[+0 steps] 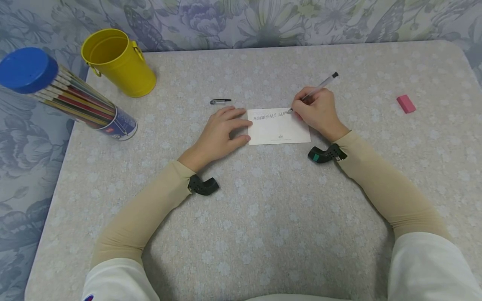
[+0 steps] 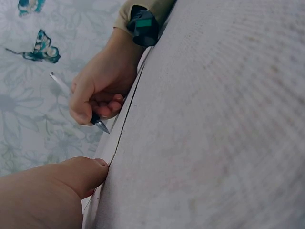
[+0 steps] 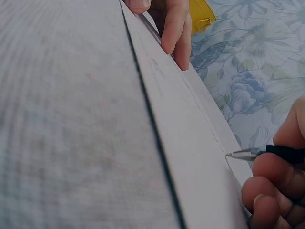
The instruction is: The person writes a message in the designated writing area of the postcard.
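A white card [image 1: 279, 127] lies flat on the table, with a line of handwriting along its top and a small mark near its lower edge. In the head view my right hand [image 1: 318, 109] pinches a clear pen [image 1: 324, 82] with a black end, its tip on the card at the end of the written line. The right wrist view shows the metal pen tip [image 3: 242, 154] touching the card close up. My left hand [image 1: 222, 133] rests with fingers spread, thumb and fingertips on the card's left edge. A black pen cap [image 1: 220, 101] lies just beyond that hand.
At the left stands a clear tube of colored pencils [image 1: 84, 98] with a blue lid. Behind it is a yellow bucket [image 1: 124, 62]. A pink eraser [image 1: 406, 103] lies at the right. The patterned cloth [image 1: 241, 234] covers the table, whose far edge meets a floral wall [image 1: 263, 23].
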Demonstrator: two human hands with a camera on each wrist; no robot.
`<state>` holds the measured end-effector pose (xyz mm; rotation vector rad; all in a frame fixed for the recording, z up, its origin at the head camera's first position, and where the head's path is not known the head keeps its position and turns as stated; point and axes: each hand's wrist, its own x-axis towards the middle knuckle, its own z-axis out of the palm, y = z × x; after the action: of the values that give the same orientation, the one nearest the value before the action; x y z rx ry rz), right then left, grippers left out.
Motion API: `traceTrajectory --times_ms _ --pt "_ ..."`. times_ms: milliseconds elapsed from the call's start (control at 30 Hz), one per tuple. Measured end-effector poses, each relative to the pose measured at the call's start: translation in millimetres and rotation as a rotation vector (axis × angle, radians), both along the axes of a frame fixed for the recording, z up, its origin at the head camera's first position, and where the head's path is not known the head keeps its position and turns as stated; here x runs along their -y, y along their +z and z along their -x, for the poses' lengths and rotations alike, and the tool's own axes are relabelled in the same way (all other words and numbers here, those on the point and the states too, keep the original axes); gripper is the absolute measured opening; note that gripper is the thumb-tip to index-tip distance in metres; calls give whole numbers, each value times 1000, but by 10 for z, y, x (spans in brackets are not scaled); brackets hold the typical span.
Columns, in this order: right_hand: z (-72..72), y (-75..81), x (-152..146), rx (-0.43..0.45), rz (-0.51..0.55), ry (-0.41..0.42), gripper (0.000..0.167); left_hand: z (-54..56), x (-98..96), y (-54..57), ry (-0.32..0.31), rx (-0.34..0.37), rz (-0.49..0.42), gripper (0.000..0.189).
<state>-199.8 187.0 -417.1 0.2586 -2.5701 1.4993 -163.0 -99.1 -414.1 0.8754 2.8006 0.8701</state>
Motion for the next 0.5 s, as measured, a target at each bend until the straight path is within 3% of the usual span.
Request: traceTrajectory --times_ms 167,500 --pt "-12 2 -2 -3 5 31 17 2 -1 2 0 2 0 39" --pt "-16 30 12 4 -1 16 17 1 -4 5 1 0 -2 39"
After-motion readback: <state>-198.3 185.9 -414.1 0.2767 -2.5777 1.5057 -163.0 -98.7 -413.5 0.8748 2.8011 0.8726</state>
